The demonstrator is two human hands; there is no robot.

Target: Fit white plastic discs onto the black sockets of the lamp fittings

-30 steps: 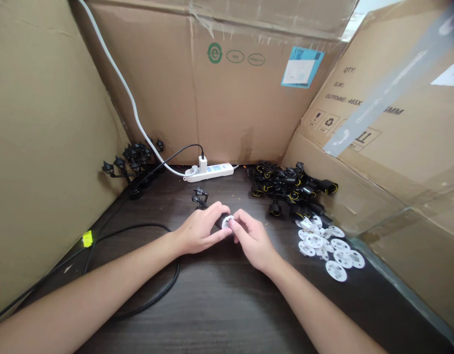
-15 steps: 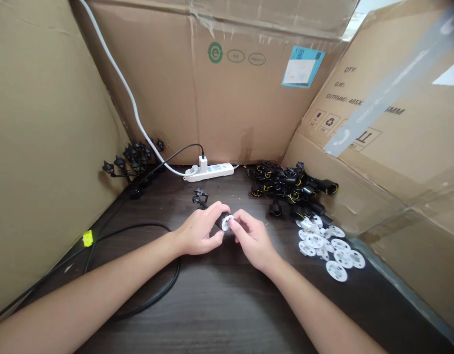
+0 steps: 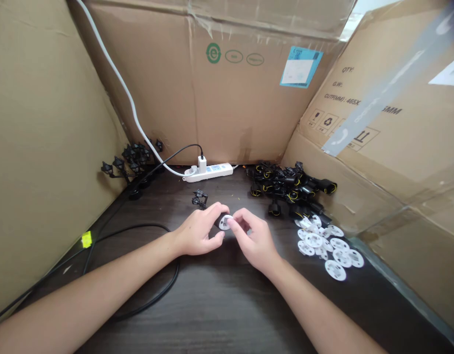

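Note:
My left hand (image 3: 201, 230) is wrapped round the dark base of a small black lamp post, with thumb and fingers on either side. Past that hand stick out the post's lantern heads (image 3: 199, 198). At the open end of the base sits a round white disc (image 3: 225, 222) with small dark slots. The thumb and fingers of my right hand (image 3: 253, 237) pinch the disc's right edge. Whether the disc lies flush in the base I cannot tell. Most of the base is hidden by my left fingers.
On the right lie a pile of black lamp posts (image 3: 286, 184) with yellow wires and several loose white discs (image 3: 335, 270). More lamp posts (image 3: 133, 162) stand at the back left. A white power strip (image 3: 215, 171) and a black cable (image 3: 167, 290) lie on the table between cardboard walls.
The white disc has turned a little and faces more upward, covering more of the base's end. Both hands stay nearly in place.

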